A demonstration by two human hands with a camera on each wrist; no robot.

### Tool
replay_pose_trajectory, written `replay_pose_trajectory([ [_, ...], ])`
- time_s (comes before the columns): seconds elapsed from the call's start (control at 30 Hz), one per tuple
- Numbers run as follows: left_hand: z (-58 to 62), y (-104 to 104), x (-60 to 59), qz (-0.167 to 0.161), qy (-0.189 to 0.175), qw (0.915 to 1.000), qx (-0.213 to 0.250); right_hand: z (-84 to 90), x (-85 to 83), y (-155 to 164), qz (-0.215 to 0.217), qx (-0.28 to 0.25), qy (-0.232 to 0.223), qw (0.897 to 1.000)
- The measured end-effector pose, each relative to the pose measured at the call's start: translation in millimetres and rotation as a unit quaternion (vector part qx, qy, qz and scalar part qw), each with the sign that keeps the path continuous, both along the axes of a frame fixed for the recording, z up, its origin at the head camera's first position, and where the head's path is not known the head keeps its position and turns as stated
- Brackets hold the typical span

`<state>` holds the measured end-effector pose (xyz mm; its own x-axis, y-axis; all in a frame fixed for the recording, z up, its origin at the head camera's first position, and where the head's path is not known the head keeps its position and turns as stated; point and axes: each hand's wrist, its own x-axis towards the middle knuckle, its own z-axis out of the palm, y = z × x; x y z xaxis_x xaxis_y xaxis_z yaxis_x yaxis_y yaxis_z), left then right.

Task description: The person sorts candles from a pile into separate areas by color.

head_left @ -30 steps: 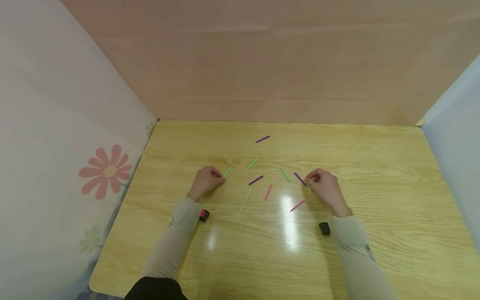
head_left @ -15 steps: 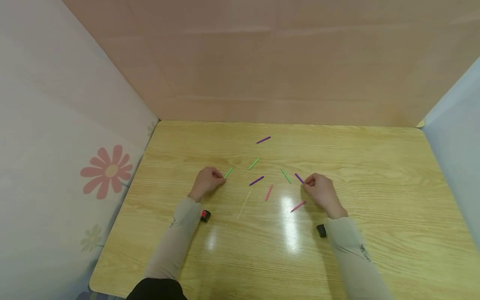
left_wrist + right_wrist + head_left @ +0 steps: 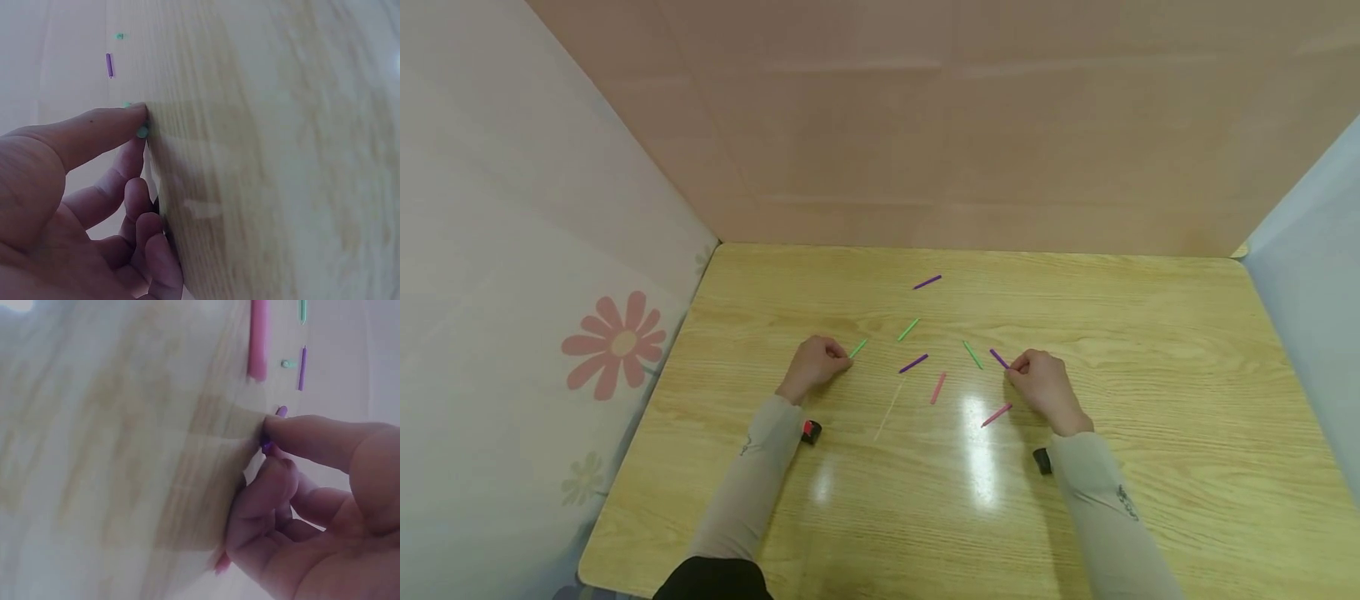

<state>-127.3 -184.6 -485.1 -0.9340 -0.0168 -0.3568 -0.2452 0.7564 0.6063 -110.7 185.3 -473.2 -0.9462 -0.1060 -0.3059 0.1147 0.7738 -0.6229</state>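
Fingers (image 3: 1017, 363) of the right hand (image 3: 1043, 387) now pinch the near end of a purple stick (image 3: 997, 357), having closed in on it over the last second; lifting looks imminent. Left hand (image 3: 811, 365), unmoved, has its curled fingers clamped on the end of a green stick (image 3: 858, 347). Both sticks: thin, short, straight, lying flat mid-desk (image 3: 1150, 350); farther off, another purple stick (image 3: 927, 282).

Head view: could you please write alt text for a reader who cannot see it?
Two hands work on a wooden table scattered with short coloured sticks. The left hand pinches the end of a green stick, and the right hand pinches the end of a purple stick. Other green, purple and pink sticks lie between them.
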Motion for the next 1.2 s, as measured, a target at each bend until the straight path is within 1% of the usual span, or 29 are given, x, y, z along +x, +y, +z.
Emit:
replay_pose_trajectory([
  [0.17, 0.3, -1.4, -0.3, -0.001, -0.006, 1.0000, -0.001, 3.2, -1.4, -0.8, 0.012, 0.011, 0.000, 1.000],
  [0.4, 3.9, -0.9, -2.4, 0.006, -0.023, 0.9995, 0.019, 4.8, -3.5, -3.2, 0.039, 0.022, 0.005, 0.999],
  [0.63, 3.6, -1.3, -2.4, 0.008, -0.024, 0.9995, 0.021, 4.0, -4.0, -5.7, 0.055, 0.026, 0.008, 0.998],
  [0.9, 2.3, 0.0, -0.8, 0.016, -0.034, 0.9987, 0.035, 1.5, -2.7, -6.2, 0.072, 0.023, 0.034, 0.997],
  [1.1, 2.3, 0.6, -0.6, 0.012, -0.024, 0.9994, 0.023, -0.6, -1.0, -5.0, 0.072, 0.016, 0.033, 0.997],
  [1.2, 2.5, 0.3, -0.2, 0.013, -0.023, 0.9994, 0.024, -2.3, -0.9, -4.4, 0.073, 0.019, 0.043, 0.996],
])
